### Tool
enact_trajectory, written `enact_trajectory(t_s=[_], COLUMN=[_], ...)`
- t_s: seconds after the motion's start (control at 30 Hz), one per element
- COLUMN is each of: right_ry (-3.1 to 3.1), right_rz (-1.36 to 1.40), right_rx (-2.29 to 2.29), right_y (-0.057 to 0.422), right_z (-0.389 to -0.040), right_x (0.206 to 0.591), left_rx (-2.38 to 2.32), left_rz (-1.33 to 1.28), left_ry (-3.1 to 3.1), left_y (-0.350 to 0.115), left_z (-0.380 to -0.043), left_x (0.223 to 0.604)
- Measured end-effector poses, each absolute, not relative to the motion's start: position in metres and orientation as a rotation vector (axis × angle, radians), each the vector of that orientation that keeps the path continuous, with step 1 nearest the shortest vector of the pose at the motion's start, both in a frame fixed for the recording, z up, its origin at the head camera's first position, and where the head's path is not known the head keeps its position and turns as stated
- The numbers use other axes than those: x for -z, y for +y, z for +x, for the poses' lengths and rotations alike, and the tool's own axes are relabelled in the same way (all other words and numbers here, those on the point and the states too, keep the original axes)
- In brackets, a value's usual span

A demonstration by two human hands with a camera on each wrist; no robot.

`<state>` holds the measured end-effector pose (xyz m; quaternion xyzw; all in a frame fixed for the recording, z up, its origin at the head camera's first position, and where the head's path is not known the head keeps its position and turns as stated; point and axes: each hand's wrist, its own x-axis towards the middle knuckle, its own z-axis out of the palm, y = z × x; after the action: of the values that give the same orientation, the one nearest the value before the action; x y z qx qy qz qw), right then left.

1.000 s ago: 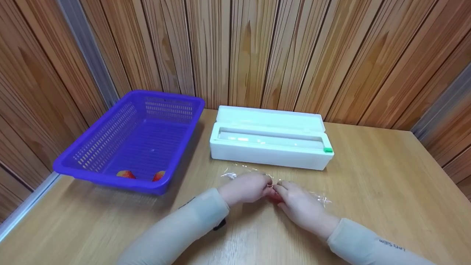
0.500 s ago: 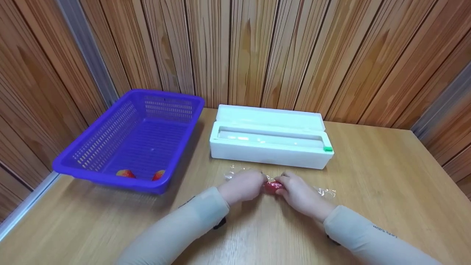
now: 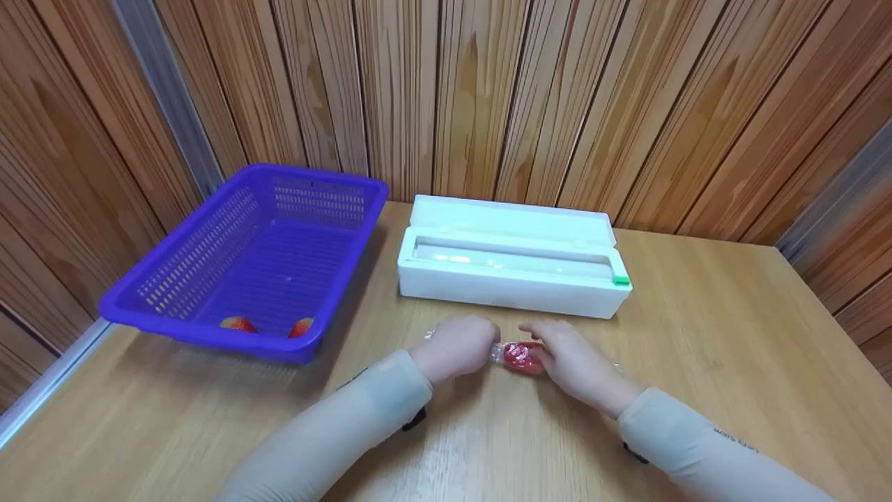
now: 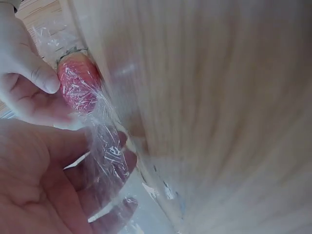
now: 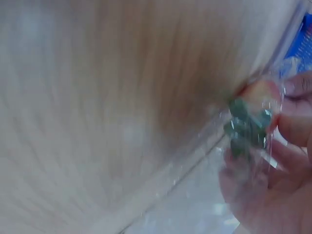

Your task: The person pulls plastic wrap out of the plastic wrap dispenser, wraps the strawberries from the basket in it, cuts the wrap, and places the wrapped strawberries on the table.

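Note:
A red strawberry (image 3: 520, 355) wrapped in clear plastic film lies on the table between the two hands. In the left wrist view the strawberry (image 4: 79, 83) has its film drawn into creases toward the left hand (image 4: 44, 180). That left hand (image 3: 463, 345) pinches the gathered tail of film (image 4: 109, 151). The right hand (image 3: 578, 366) is at the strawberry's leafy end, its thumb against the fruit and its index finger raised apart from it. In the right wrist view, film covers the green leaves (image 5: 246, 129) and reaches over the fingers of the right hand (image 5: 273, 180).
Behind the hands stands a white film dispenser box (image 3: 512, 289), its lid (image 3: 512, 216) raised and a roll inside. At the left, a purple basket (image 3: 352, 272) holds two red-and-yellow fruits (image 3: 238, 324), partly hidden by its rim. Wooden panels (image 3: 474, 104) rise behind the table (image 3: 697, 314).
The hands have moved apart, uncovering the wrapped strawberry between them. The left hand has shifted slightly left with the film. The right index finger has lifted off the fruit.

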<state>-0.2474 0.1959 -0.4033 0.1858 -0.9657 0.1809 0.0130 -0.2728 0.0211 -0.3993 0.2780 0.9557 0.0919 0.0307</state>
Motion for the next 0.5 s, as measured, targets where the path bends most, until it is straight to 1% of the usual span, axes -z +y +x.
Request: enact_trajectory(t_s=[0.1,0.23,0.3,0.5], right_ry=[-2.925,-2.978,-3.046,-3.129], right_rz=[0.678,0.649,0.588,0.422], right_rx=[-0.373,-0.265,-0.304,-0.618], right_y=[0.1945,0.1929,0.1929,0.1956], right_z=[-0.2439,-0.2430,-0.2442,-0.2467], right_x=[0.4056,0.4082,0.4088,0.4076], left_rx=[-0.250,-0.200,-0.164,-0.159], left_rz=[0.866,0.860,0.856,0.839], left_ry=[2.985,3.002,2.992,2.980], left_y=[0.0208,0.0211,0.0215,0.0205], left_z=[-0.2732,-0.2722,-0.2708,-0.2676], left_x=[0.3990,0.3989,0.3988,0.4001])
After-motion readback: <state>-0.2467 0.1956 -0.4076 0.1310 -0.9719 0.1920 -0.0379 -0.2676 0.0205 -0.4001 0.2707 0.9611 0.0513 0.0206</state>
